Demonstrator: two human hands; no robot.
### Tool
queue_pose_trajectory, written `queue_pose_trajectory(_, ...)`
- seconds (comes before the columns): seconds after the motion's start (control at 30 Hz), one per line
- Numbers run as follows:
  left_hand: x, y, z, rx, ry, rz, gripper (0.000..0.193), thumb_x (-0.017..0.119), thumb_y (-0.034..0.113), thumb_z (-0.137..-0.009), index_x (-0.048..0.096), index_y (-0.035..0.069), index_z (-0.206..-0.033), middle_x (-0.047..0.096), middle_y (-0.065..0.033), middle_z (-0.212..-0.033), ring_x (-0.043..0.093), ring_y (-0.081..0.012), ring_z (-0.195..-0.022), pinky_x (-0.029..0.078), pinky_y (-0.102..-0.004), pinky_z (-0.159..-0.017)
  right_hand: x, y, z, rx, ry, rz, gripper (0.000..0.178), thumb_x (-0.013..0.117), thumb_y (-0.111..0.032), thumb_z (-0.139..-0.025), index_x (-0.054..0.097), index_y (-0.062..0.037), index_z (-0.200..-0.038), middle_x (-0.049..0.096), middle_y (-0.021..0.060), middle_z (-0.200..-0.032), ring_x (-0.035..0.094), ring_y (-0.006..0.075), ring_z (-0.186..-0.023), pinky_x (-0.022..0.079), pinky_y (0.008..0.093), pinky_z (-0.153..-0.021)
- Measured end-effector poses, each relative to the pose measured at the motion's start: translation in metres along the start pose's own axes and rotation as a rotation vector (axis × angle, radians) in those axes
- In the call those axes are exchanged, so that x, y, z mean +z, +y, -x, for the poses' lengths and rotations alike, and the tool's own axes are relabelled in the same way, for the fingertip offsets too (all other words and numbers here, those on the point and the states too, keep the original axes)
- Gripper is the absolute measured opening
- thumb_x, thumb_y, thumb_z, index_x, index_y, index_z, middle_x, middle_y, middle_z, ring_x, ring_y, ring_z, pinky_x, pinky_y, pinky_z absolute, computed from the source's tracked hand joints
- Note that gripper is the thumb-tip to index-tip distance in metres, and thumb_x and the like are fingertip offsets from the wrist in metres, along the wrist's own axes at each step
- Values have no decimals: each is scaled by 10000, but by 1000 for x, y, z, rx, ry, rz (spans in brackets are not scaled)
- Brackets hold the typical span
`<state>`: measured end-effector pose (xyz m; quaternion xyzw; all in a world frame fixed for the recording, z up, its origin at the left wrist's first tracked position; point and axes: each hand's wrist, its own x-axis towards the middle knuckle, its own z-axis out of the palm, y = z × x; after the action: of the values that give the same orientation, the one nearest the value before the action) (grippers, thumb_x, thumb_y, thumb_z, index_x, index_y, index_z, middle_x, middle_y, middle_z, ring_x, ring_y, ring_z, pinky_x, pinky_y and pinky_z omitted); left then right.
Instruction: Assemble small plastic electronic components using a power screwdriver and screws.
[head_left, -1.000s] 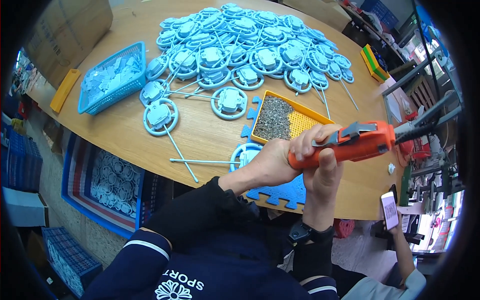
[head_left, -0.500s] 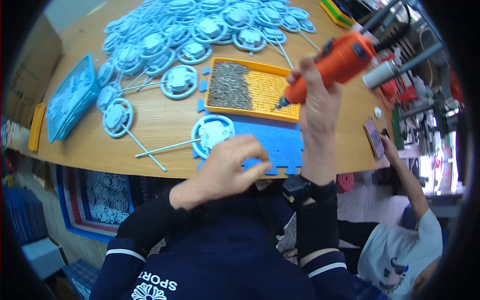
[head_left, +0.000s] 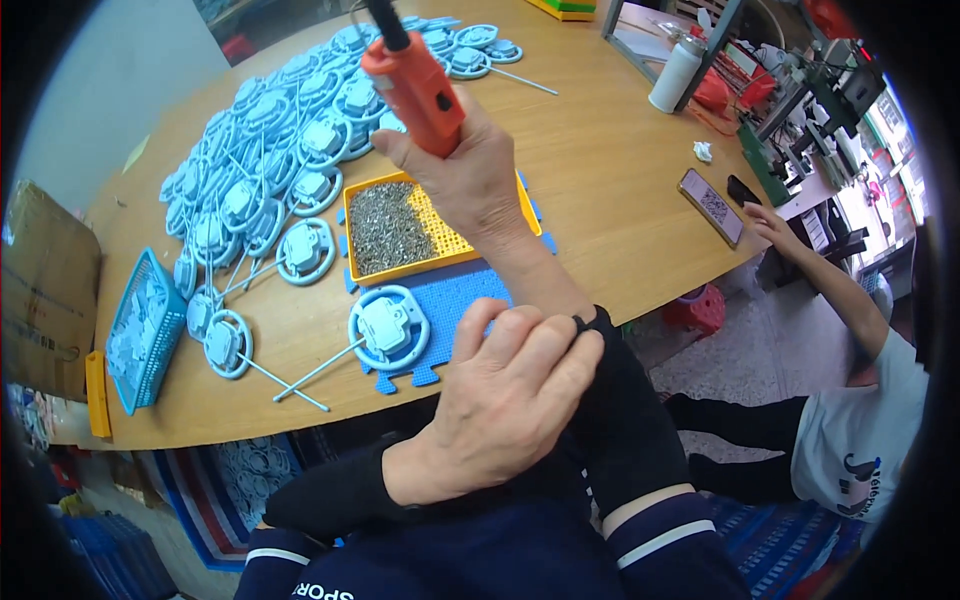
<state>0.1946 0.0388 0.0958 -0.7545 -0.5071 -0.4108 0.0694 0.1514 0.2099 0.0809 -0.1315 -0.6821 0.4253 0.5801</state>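
Observation:
My right hand [head_left: 470,175] grips an orange electric screwdriver [head_left: 425,100] above the yellow tray [head_left: 400,268], which holds a heap of small metal screws [head_left: 385,230]. Curled in front of my right wrist, my left hand [head_left: 510,395] has its fingers closed at the black sleeve cuff [head_left: 602,335]; the fingertips are partly hidden. Left of that hand, a light-blue plastic wheel-shaped part [head_left: 388,328] with a thin rod lies on a blue foam mat [head_left: 455,300]. The mat reaches under the tray.
A large pile of similar light-blue parts [head_left: 265,130] covers the table's far left. A blue basket [head_left: 165,335] of small pieces stands at the left edge. On the right, another person's hand [head_left: 775,228] is beside a phone [head_left: 712,205]. A white bottle [head_left: 678,72] stands farther back.
The screwdriver, in my right hand, has moved up and left, away from the screws. My left hand has moved right to the right wrist. The view has shifted.

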Motion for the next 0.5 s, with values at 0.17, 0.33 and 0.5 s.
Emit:
queue_pose_trajectory(0.17,-10,1,-3,-53,-129,-80,536,735,139,-679,600,59,-1191,516,-96,-1097,483,-291,-1020,362,-461,-903,-7,-20,-1,-6,-5,197,366,818,-266,-734,560,-69,-903,644,103,-733,659,270,-682,510,371,-612)
queue_pose_trajectory(0.33,-18,3,-3,-58,-124,35,488,765,180,-665,629,57,-1118,530,-93,-1026,500,-292,-941,383,-441,-852,-4,-25,-1,-12,1,199,372,813,-231,-732,550,-62,-934,647,124,-798,657,277,-729,514,363,-651)
queue_pose_trajectory(0.5,-30,-23,28,-178,98,100,335,729,48,-680,625,23,-998,555,-132,-955,532,-286,-847,431,-386,-770,-11,-32,6,142,-99,-33,366,808,-211,-742,572,-48,-969,618,70,-790,612,186,-710,497,322,-654)
